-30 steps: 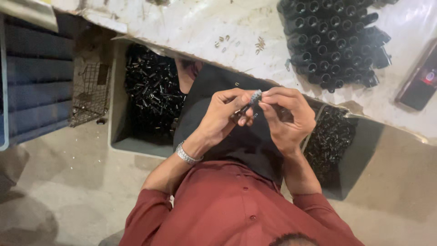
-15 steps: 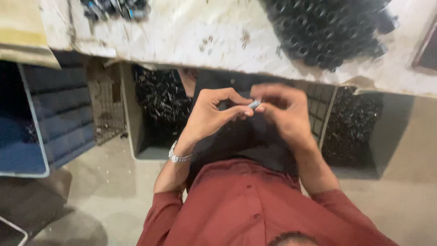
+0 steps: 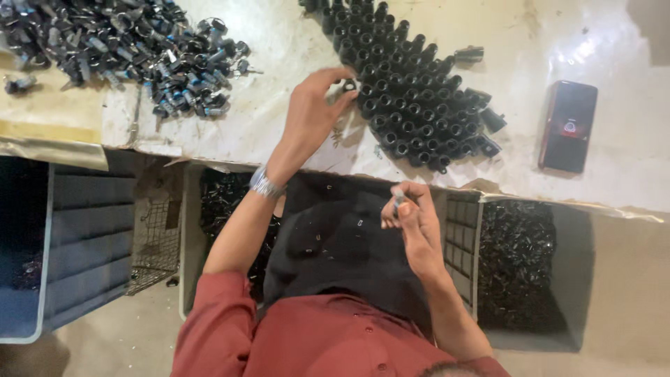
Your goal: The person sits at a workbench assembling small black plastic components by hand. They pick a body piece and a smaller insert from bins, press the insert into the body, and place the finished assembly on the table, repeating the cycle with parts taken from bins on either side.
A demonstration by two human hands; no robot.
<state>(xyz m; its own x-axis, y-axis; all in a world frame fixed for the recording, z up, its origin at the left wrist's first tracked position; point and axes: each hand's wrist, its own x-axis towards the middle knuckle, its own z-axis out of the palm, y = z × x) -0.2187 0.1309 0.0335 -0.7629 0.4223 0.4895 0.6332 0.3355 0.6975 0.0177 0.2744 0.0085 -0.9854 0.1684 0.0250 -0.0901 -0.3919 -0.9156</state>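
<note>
Left hand [image 3: 310,112] fingers pinch a small black cap [image 3: 349,85] at the edge of the upright cap cluster [image 3: 419,98]. Right hand [image 3: 412,220] grips a small pin-like part [image 3: 398,199], tip up, over the lap. Best to lift the cap straight, sparing neighbours on the table [image 3: 279,42].

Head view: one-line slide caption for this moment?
Left hand places a black sleeve beside the upright sleeve cluster on the table; right hand holds a small part over the lap.

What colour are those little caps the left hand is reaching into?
Black, seen in the head view: caps by the left hand.
</note>
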